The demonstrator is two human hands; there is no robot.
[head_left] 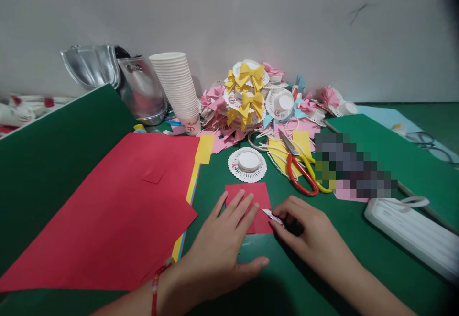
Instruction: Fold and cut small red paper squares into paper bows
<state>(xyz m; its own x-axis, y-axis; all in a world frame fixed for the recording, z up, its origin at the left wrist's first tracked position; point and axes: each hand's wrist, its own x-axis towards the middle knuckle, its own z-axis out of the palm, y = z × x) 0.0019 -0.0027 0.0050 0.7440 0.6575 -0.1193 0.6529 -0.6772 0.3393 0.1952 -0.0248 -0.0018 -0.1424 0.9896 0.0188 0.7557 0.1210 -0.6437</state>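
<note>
A small red paper square (265, 196) lies on the green table, with crease or cut lines across it. My left hand (227, 239) rests on it with fingers spread, holding nothing. At the square's right edge, my right hand (304, 225) pinches a small whitish blade-like piece (270, 214), whose tip touches the red paper. Just beyond the square sits a white scalloped paper disc with a round raised centre (248, 161). Scissors with red and yellow handles (301, 172) lie open to the right of that disc.
Large red sheets (107, 211) cover the left side. Behind stand a stack of paper cups (175, 86), a silver bag (139, 86) and a pile of paper ornaments with yellow bows (251, 105). A long white case (412, 234) lies at the right.
</note>
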